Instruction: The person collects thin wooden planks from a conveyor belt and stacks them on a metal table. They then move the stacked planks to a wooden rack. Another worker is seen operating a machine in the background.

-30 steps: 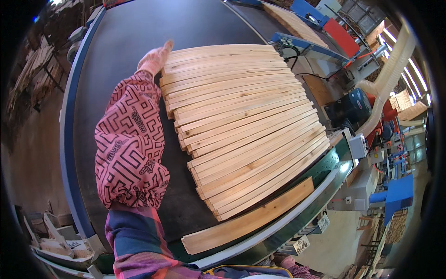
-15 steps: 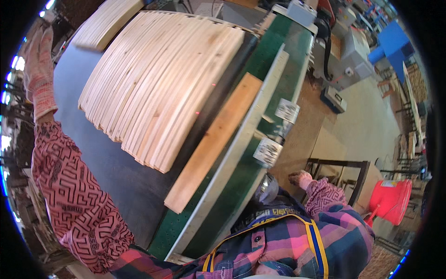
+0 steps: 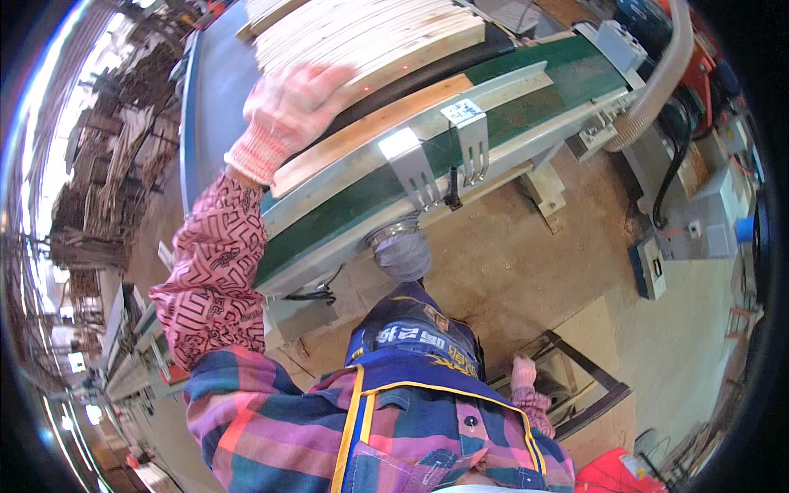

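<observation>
My left hand (image 3: 292, 115), in a pink-and-white knitted glove, reaches over the near end of a row of pale wooden strips (image 3: 386, 41). Its fingers are stretched to the right, slightly blurred, with nothing visible in them; whether they touch the wood I cannot tell. Just below lies a single orange-brown board (image 3: 370, 123), partly covered by the hand, along a metal guide rail (image 3: 329, 160) on a green belt (image 3: 329, 209). Low at my right side hangs my right hand (image 3: 523, 371), near a dark-framed stand (image 3: 588, 390); its fingers are too small to make out.
Two slotted metal brackets (image 3: 411, 168) stick out from the belt's near side, above a round plastic-wrapped part (image 3: 401, 251). A ribbed hose (image 3: 657, 90) bends down at the right. A red bucket (image 3: 612, 472) stands lower right, and stacked timber (image 3: 115, 164) fills the left background.
My left hand has swung from the far left of the table rightward to the wooden strips and board. The view has turned, and my right hand still hangs low.
</observation>
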Available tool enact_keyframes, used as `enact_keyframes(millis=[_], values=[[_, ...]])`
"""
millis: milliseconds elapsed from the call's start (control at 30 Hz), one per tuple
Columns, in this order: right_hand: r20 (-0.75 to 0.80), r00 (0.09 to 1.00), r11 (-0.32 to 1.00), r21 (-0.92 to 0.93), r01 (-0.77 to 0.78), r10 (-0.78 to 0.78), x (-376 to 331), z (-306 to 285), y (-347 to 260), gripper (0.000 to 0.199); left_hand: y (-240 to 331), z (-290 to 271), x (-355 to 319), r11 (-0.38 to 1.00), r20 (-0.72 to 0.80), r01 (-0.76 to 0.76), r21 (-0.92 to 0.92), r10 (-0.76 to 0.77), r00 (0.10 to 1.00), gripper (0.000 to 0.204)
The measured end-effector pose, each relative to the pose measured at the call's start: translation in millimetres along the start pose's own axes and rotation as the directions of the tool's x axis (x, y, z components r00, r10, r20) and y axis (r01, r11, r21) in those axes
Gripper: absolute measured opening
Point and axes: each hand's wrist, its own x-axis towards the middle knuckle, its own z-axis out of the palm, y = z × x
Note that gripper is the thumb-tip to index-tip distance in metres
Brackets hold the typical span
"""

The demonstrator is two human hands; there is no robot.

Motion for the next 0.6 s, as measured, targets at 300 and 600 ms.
enact_keyframes(millis=[300, 600], values=[[0.160, 0.982, 0.888, -0.430, 0.164, -0.103, -29, -50, -35, 0.023, -46, 30, -159, 0.524, 0.887, 0.817, 0.240, -0.461, 0.035, 0.052], [-0.049, 0.947, 0.918, 0.232, 0.321, -0.318, 155, -6, -130, 0.019, 81, -26, -7, 0.405, 0.246, 0.199, -0.892, 0.067, 0.967, 0.045]])
